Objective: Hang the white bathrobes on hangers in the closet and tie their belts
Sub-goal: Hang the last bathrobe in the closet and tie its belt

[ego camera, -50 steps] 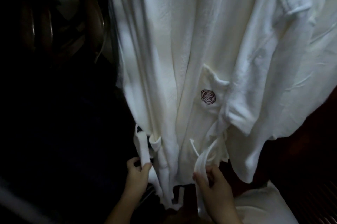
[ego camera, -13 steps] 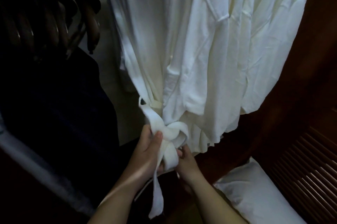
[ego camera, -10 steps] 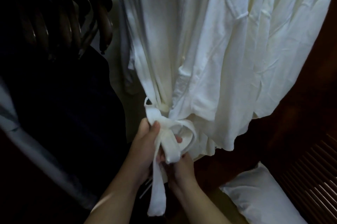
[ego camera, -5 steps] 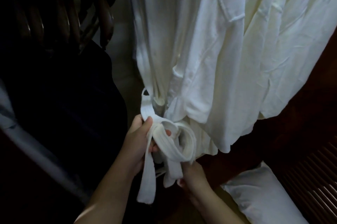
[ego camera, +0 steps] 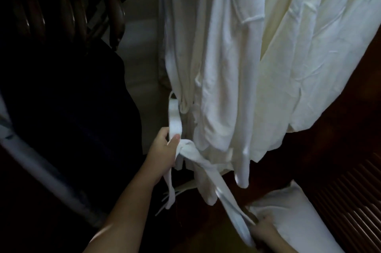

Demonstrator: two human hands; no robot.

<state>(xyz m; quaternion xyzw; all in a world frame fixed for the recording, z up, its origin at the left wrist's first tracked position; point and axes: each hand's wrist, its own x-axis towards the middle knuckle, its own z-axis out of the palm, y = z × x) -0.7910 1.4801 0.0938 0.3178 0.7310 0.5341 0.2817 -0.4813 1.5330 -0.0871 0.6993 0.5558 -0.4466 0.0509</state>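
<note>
A white bathrobe hangs in the closet, with a second white robe beside it on the right. Its white belt drops from a loop at the robe's left side to a knot. My left hand pinches the belt right at the knot. One belt end stretches taut down and to the right into my right hand, which grips it low near the floor. The other belt end dangles loose under my left hand.
Dark wooden hangers hang at the upper left above dark clothing. A white pillow lies on the floor at the lower right. A dark slatted wooden door stands at the right.
My right hand has pulled one belt end down and to the right, drawing the loose loop into a tight knot. My left hand stays at the knot.
</note>
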